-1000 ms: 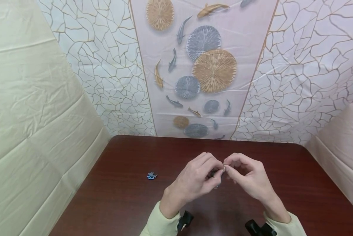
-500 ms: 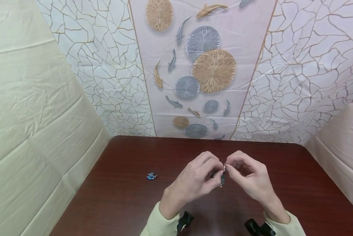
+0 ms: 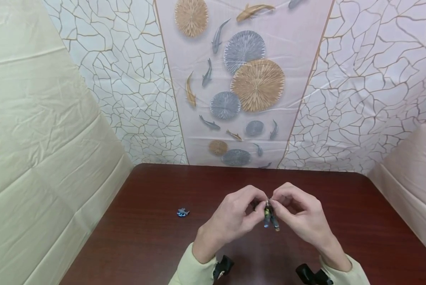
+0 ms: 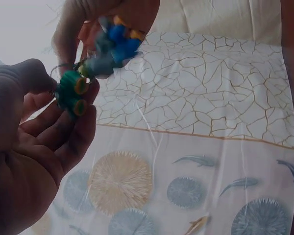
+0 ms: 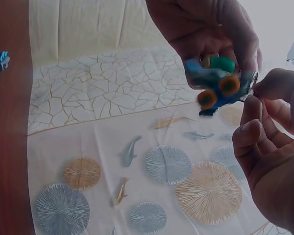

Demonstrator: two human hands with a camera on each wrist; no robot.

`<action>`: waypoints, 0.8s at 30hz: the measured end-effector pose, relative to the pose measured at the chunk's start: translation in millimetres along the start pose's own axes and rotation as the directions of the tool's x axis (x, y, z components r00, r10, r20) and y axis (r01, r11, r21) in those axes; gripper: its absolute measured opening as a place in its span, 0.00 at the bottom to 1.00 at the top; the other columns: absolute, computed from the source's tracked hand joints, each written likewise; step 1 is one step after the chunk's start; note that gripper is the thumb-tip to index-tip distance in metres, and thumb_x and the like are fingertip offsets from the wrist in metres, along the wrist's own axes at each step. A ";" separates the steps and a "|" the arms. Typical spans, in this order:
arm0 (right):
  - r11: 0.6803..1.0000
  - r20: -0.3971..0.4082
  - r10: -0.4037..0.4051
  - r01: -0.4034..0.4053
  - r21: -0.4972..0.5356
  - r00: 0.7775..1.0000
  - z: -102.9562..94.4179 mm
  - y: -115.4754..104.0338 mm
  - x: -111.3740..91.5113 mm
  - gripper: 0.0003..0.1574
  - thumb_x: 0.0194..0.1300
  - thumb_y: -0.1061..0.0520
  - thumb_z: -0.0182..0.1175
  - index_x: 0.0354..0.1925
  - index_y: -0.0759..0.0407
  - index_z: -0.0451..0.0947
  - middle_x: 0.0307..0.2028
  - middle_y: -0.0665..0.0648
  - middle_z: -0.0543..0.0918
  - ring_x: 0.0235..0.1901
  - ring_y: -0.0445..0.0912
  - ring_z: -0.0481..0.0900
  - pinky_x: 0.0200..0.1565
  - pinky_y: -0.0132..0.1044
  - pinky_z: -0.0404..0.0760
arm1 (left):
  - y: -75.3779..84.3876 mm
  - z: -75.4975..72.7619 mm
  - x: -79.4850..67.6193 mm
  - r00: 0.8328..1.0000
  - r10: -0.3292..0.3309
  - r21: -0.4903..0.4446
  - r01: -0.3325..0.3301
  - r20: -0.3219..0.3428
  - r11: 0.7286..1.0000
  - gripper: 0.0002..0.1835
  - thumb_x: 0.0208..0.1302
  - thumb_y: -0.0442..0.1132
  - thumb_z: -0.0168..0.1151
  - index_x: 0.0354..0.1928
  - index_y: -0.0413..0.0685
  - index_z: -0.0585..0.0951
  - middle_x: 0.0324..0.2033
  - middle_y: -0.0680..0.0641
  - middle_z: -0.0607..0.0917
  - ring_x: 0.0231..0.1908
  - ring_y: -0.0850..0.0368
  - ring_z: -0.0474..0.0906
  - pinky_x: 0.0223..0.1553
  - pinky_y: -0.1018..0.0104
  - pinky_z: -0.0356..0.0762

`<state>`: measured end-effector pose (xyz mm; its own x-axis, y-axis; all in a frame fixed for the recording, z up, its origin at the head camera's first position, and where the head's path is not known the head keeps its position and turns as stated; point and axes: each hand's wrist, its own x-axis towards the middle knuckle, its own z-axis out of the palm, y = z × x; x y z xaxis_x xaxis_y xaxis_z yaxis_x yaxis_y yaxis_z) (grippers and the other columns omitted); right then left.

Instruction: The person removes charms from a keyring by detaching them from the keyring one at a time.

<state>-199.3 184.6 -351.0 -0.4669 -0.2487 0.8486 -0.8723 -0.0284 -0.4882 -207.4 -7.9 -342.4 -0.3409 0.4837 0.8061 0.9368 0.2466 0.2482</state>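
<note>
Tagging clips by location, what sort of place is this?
Probably an indoor tabletop workspace, perhaps screened off for recording: a dark red-brown table, a fish-patterned backdrop sheet behind it, and plain pale fabric at both sides. The wider room isn't shown.

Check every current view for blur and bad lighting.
Head view: fairly bright, but the held trinkets are too small for detail. Left wrist view: left hand darkened against a washed-out upper left corner, blue-grey trinket looking smeared. Right wrist view: right hand shadowed, upper right corner nearly white, held trinkets soft-edged.
</note>
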 end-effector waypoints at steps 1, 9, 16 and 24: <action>1.000 0.000 0.007 -0.007 -0.008 1.000 -0.1 0.6 -0.4 0.04 0.60 0.73 0.63 0.34 0.70 0.76 0.31 0.60 0.76 0.26 0.38 0.73 0.19 0.27 0.69 | -0.1 0.0 0.2 1.000 -0.003 -0.007 0.003 -0.009 1.000 0.07 0.61 0.26 0.58 0.40 0.43 0.77 0.34 0.51 0.81 0.31 0.69 0.77 0.37 0.88 0.73; 0.992 -0.026 0.088 -0.090 -0.085 0.996 -0.3 5.0 -3.7 0.11 0.55 0.78 0.63 0.34 0.66 0.77 0.31 0.57 0.77 0.26 0.37 0.74 0.21 0.29 0.71 | -0.7 1.4 0.4 0.999 0.009 0.027 -0.008 -0.049 1.000 0.07 0.62 0.27 0.59 0.41 0.43 0.77 0.39 0.51 0.81 0.36 0.68 0.77 0.40 0.87 0.73; 0.967 -0.096 0.129 -0.147 -0.208 0.987 1.3 5.5 -4.0 0.11 0.56 0.76 0.63 0.36 0.66 0.77 0.30 0.56 0.78 0.25 0.35 0.76 0.21 0.29 0.71 | -0.1 4.2 0.6 0.996 0.084 0.136 -0.078 -0.038 0.988 0.05 0.62 0.29 0.60 0.39 0.42 0.79 0.44 0.49 0.80 0.40 0.65 0.80 0.45 0.86 0.73; 0.990 -0.126 0.002 -0.019 -0.138 0.992 3.4 6.4 -2.0 0.06 0.57 0.74 0.64 0.35 0.74 0.77 0.30 0.59 0.77 0.24 0.36 0.75 0.22 0.27 0.71 | 1.3 6.3 1.6 0.992 0.118 0.146 -0.111 -0.039 0.983 0.06 0.60 0.29 0.61 0.39 0.42 0.80 0.49 0.47 0.81 0.45 0.62 0.82 0.48 0.85 0.74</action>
<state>-203.5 181.6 -356.5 -0.4830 -0.1243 0.8668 -0.8749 0.1099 -0.4717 -207.3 -1.5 -344.1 -0.2249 0.4764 0.8500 0.9473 0.3110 0.0763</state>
